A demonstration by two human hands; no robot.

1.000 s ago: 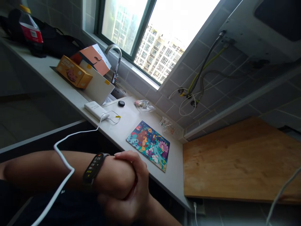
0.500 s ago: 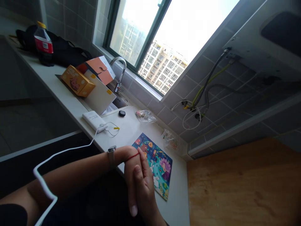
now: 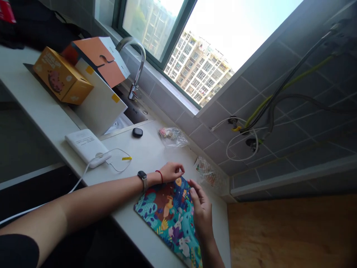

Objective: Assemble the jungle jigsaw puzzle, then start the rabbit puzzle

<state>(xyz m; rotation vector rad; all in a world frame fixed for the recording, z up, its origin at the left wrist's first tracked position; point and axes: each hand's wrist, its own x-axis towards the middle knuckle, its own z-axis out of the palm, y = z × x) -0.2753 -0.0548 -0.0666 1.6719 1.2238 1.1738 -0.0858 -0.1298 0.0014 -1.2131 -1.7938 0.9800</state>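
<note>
In the head view, the picture board [image 3: 173, 223] lies flat on the worktop [image 3: 150, 149] right in front of you, its lower right end cut off by the bottom of the frame. Its long axis runs from upper left to lower right, roughly along the front edge of the worktop.

Your left hand [image 3: 170, 172] is at the board's far left corner, with the forearm crossing over the short left side; the watch [image 3: 142, 175] sits just above that side. Your left fingers are curled in, with the thumb near them, and it isn't clear whether that grip has the corner or only hangs beside it.

Your right hand [image 3: 203, 213] is over the far long edge, fingers half bent and the thumb apart from them on the board's side. Whether this grip presses on the edge stays hidden from this angle. From both hands, the bulk of the board lies toward you; your left hand is nearer the far left corner, your right hand nearer the middle of the far side.

Beyond your right hand, near the wall, lies a clear bag [image 3: 206, 171]. Past your left hand are another plastic bag [image 3: 173, 137], a small black case [image 3: 137, 133] and a white power bank [image 3: 87, 147].
</note>
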